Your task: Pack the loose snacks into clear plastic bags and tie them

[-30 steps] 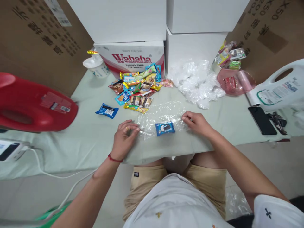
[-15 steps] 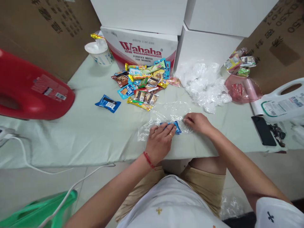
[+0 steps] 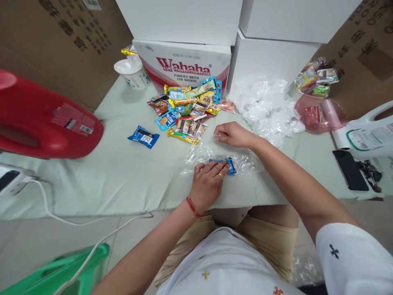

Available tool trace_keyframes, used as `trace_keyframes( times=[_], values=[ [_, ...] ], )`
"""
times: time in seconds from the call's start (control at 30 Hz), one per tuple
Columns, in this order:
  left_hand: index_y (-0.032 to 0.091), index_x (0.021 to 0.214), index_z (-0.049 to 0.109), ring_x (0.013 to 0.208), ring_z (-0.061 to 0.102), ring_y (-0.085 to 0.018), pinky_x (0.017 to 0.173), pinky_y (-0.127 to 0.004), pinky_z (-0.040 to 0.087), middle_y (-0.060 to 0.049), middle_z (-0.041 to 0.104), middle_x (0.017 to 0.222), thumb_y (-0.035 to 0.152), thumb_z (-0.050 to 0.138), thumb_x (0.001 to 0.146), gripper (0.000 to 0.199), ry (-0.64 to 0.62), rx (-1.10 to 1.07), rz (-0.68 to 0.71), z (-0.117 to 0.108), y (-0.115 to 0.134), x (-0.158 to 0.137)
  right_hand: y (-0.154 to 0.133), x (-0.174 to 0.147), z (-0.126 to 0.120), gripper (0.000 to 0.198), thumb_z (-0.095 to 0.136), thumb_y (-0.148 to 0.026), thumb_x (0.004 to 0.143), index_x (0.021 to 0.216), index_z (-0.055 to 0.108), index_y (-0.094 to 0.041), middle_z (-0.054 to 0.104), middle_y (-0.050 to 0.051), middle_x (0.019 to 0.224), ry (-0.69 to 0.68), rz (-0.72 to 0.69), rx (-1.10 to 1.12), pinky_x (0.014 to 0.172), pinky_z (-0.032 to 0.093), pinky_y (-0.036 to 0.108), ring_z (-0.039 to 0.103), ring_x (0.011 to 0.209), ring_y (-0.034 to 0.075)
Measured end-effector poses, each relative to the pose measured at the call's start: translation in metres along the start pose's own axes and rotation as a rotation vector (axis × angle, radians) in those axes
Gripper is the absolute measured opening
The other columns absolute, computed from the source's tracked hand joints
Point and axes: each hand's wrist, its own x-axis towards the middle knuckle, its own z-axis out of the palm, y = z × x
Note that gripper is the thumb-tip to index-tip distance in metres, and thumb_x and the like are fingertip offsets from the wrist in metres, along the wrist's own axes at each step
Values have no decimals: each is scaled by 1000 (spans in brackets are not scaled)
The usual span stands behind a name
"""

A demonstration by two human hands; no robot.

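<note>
A blue snack packet (image 3: 231, 167) lies on a crinkled sheet of clear plastic film (image 3: 245, 161) near the table's front edge. My left hand (image 3: 208, 180) rests flat over the packet, fingers stretched out, covering much of it. Just beyond the film's far side is my right hand (image 3: 231, 134), fingers curled and tips pinched together; whether film is between them is too faint to make out. Another blue snack packet (image 3: 143, 136) lies to the left. Behind the hands is a pile of assorted wrapped snacks (image 3: 190, 107).
A heap of clear plastic bags (image 3: 267, 108) sits at the back right. A red jug (image 3: 49, 119) stands left, a white jug (image 3: 365, 133) right, near a phone (image 3: 350, 170). A paper tub (image 3: 132, 74) and a Wahaba-style printed carton (image 3: 184, 65) line the back.
My right hand has moved left and away from me, from the film's right side to its far side. My left hand stays on the packet. The view has shifted slightly.
</note>
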Motion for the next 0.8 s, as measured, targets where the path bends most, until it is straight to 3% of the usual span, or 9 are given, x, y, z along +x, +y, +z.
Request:
trace_keyframes(
  times=[0.07,0.17,0.3,0.4,0.47,0.57,0.63,0.7,0.8],
  values=[
    [27,134,68,121,65,-25,96,-47,38,-6,71,138,12,52,98,43,-1,2,2,2,-2,-1,-13,-28,-4,17,58,-22,92,98,72,-15,67,2,80,53,-100,94,72,40,26,57,72,15],
    [25,132,69,122,65,-27,96,-48,43,-7,74,134,12,52,97,41,6,-5,20,5,-7,-2,-31,-71,9,21,52,-22,97,104,71,-16,70,6,92,55,-214,176,79,44,27,62,84,18],
    [23,121,74,117,68,-25,99,-46,52,-10,78,118,7,51,91,41,21,-137,32,3,-16,-6,-39,-106,53,40,45,-21,102,139,62,-21,70,9,108,64,-135,199,88,49,32,64,98,21],
    [24,111,75,115,70,-22,106,-44,53,-7,78,115,7,47,88,40,76,-338,47,-8,-23,-20,-41,-112,78,52,43,-17,101,152,52,-25,66,9,111,45,-68,128,85,49,32,62,94,21],
    [25,103,74,110,72,-21,106,-44,54,-6,78,108,12,48,89,32,186,-435,-96,-17,-28,-31,-45,-111,84,56,43,-14,101,155,51,-27,64,9,110,15,-3,34,79,47,30,60,89,20],
    [22,110,67,112,69,-21,104,-41,52,-8,74,114,28,45,98,26,438,-403,-587,-23,-42,-39,-55,-107,85,58,43,-13,101,157,49,-31,63,10,114,-40,92,-95,72,42,28,59,88,20],
    [20,122,62,118,65,-22,103,-39,50,-11,70,125,40,41,102,35,490,-353,-840,-23,-53,-33,-62,-105,82,60,43,-14,101,157,48,-34,63,10,117,-74,135,-152,68,40,28,60,88,21],
    [19,123,62,120,63,-26,101,-40,49,-14,69,126,50,50,97,42,357,-315,-924,-22,-61,-22,-67,-105,80,61,43,-14,101,158,47,-36,64,10,117,-90,159,-185,67,39,28,61,88,21],
    [20,96,69,100,66,-29,87,-38,51,-10,74,98,50,71,78,36,11,-304,-881,-26,-62,-6,-70,-105,78,62,42,-14,101,158,45,-39,64,9,116,-85,165,-202,66,38,28,62,87,21]
  ],
)
